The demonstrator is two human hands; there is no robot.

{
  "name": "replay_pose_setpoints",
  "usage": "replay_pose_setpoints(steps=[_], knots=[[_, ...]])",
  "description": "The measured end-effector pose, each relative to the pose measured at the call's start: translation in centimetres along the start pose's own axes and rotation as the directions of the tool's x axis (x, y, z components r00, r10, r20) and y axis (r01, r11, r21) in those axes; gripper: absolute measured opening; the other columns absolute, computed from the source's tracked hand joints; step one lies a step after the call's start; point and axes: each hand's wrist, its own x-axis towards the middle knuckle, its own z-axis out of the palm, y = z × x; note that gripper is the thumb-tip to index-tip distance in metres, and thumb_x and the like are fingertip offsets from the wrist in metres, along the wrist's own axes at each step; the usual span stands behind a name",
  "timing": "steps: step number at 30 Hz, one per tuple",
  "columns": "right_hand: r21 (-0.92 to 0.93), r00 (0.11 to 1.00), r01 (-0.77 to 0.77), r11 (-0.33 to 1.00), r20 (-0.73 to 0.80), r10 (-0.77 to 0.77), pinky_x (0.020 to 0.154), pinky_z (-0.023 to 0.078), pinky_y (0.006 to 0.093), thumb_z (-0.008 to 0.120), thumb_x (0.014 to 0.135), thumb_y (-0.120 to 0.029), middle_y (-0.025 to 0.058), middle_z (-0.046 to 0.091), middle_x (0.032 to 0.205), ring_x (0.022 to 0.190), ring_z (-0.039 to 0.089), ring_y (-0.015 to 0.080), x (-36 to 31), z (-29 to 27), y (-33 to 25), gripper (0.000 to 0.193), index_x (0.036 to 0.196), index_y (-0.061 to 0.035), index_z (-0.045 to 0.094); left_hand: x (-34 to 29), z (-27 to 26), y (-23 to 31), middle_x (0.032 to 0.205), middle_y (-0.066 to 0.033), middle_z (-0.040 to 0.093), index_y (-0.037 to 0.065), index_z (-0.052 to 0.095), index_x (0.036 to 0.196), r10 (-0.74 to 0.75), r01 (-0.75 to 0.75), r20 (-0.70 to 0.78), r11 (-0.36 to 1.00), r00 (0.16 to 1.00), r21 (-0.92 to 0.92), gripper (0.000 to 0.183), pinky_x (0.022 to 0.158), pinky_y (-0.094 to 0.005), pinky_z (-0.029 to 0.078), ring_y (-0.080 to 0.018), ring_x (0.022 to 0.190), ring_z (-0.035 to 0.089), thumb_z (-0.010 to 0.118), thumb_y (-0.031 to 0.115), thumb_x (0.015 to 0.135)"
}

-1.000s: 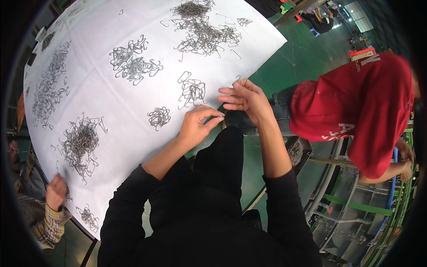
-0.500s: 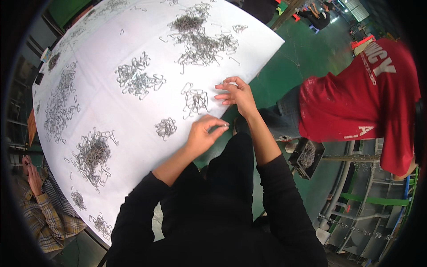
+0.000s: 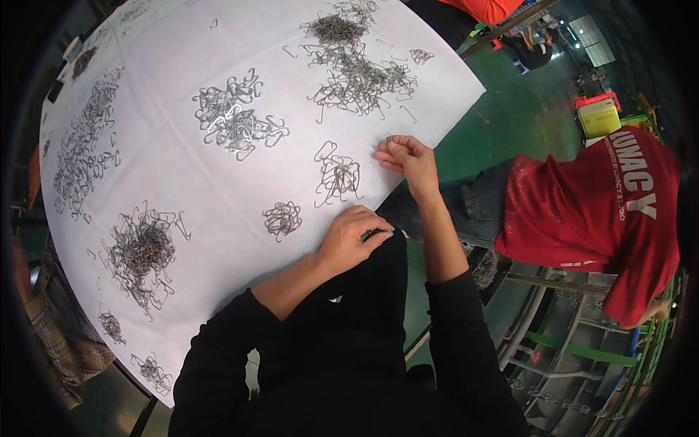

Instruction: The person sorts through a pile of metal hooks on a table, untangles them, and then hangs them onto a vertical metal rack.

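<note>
**Sorting bent wire clips at the table edge**

Near the middle of the frame, the left hand [image 3: 354, 239] rests at the near edge of the white-covered table [image 3: 182, 182], fingers curled shut with the tips pinched together; whether a clip sits between them I cannot tell. The right hand [image 3: 404, 156], slightly higher and to the right, pinches a thin wire clip [image 3: 386, 138] just off the table edge. Between and just left of the hands lie a loose tangle of clips [image 3: 338, 177] and a small tight bundle [image 3: 282, 218]; larger heaps spread across the upper and left parts of the frame. A person in a red shirt [image 3: 604, 211] bends at the right. The work looks to be at the picking-and-gathering step; the next move would call for a fine pinch that draws a single clip free of the tangle without dragging its neighbours.
</note>
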Motion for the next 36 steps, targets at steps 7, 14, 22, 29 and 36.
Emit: replay_pose_setpoints(steps=[7,14,22,29,36], knots=[[-0.713,0.971,0.1,0.694,-0.081,-0.224,0.052,0.046,0.0277,0.057,0.089,-0.011,0.0084,0.063,0.063,0.055,0.061,0.0126,-0.1,-0.2,-1.4,0.016,0.098,-0.0021,0.065,0.1,-0.2,-0.2,0.079,-0.0045,0.066,0.005,0.068,0.083,-0.018,0.018,-0.006,0.999,1.0,-0.027,0.009,0.07,-0.0302,0.047,-0.0198,0.078,0.06,0.071,0.004,0.074],[-0.838,0.927,0.259,0.481,0.076,-0.367,0.051,0.045,0.0345,0.056,0.087,-0.01,0.0097,0.06,0.058,0.049,0.058,0.0224,0.9,-1.7,0.0,0.012,0.094,-0.0021,0.062,0.3,-0.3,0.0,0.079,-0.0044,0.066,0.005,0.068,0.082,-0.016,0.015,-0.025,1.0,1.0,-0.02,0.009,0.069,-0.03,0.047,-0.0196,0.077,0.06,0.071,0.004,0.073],[-0.874,0.83,0.392,0.287,0.201,-0.52,0.051,0.045,0.0434,0.06,0.082,-0.007,0.0164,0.06,0.062,0.055,0.059,0.0363,1.3,-1.6,0.3,0.005,0.085,-0.0033,0.057,0.4,-0.1,-0.2,0.078,-0.0044,0.066,0.005,0.068,0.081,-0.063,0.061,-0.043,0.997,0.997,-0.043,0.009,0.068,-0.0293,0.047,-0.0189,0.077,0.06,0.071,0.004,0.073],[-0.86,0.757,0.473,0.191,0.287,-0.587,0.047,0.044,0.0393,0.06,0.08,-0.002,0.0153,0.059,0.062,0.052,0.058,0.0328,1.3,-1.5,0.9,0.007,0.083,-0.0029,0.054,0.7,0.1,-0.2,0.078,-0.0049,0.067,0.005,0.068,0.081,-0.07,0.069,-0.043,0.997,0.997,-0.023,0.01,0.069,-0.0304,0.048,-0.0199,0.077,0.061,0.071,0.003,0.072],[-0.832,0.738,0.521,0.192,0.325,-0.592,0.045,0.041,0.0389,0.059,0.078,0.001,0.0161,0.056,0.059,0.048,0.055,0.0326,1.6,-1.1,1.1,0.009,0.084,-0.0042,0.057,0.0,0.1,-0.3,0.078,-0.0019,0.065,0.007,0.067,0.08,-0.04,0.039,-0.074,0.999,0.996,-0.01,0.008,0.068,-0.0328,0.046,-0.0208,0.074,0.059,0.07,0.007,0.073]])
